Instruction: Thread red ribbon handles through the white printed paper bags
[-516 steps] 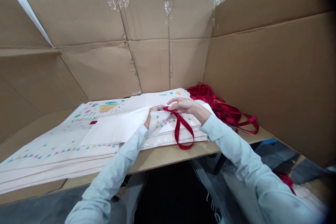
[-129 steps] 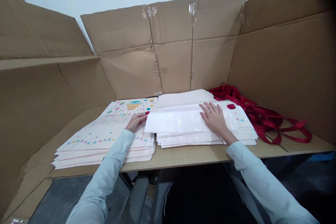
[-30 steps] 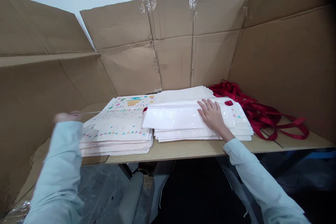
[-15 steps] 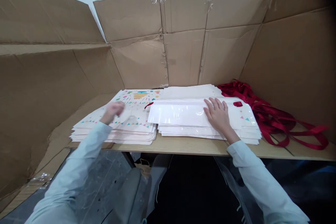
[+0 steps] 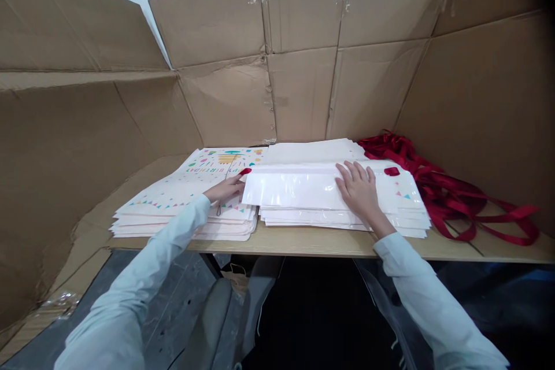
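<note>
My right hand lies flat, fingers spread, on a glossy white stack of folded paper bags in the middle of the table. My left hand rests at the stack's left edge, fingers pinched near a red ribbon end that pokes out there; a thin wire tool seems to hang under the hand. Another red ribbon end shows on the stack's right side. To the left lies a second stack of printed bags with coloured triangles and birthday lettering.
A heap of loose red ribbons lies at the right of the wooden table. Taped cardboard walls close in the back and both sides. Below the table edge are a grey chair seat and plastic sheeting.
My left hand swung out to the far left, then came back across the printed stack to the left edge of the white stack. My right hand stayed flat on the white stack.
</note>
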`<act>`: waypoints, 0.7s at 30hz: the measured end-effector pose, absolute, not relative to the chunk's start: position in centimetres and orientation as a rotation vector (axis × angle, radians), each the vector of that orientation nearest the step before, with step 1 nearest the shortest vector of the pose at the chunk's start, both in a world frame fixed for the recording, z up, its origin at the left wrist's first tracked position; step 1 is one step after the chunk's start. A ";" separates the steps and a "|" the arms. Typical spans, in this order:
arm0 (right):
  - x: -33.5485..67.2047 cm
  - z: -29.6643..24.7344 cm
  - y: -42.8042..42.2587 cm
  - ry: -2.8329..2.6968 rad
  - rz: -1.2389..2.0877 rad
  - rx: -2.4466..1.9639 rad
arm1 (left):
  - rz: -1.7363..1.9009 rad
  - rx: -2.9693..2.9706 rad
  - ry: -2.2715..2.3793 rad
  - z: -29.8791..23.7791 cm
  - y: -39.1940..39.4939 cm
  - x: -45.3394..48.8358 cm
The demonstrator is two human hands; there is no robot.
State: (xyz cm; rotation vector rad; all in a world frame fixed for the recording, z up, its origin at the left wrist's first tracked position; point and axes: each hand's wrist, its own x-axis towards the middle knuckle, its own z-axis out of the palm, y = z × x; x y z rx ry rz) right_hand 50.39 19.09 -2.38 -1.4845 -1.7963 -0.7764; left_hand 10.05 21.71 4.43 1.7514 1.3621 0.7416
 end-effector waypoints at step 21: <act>50.2 -1.5 18.4 -1.848 -0.713 -1.530 | 1.102 1.081 1.272 4.5 24.0 10.6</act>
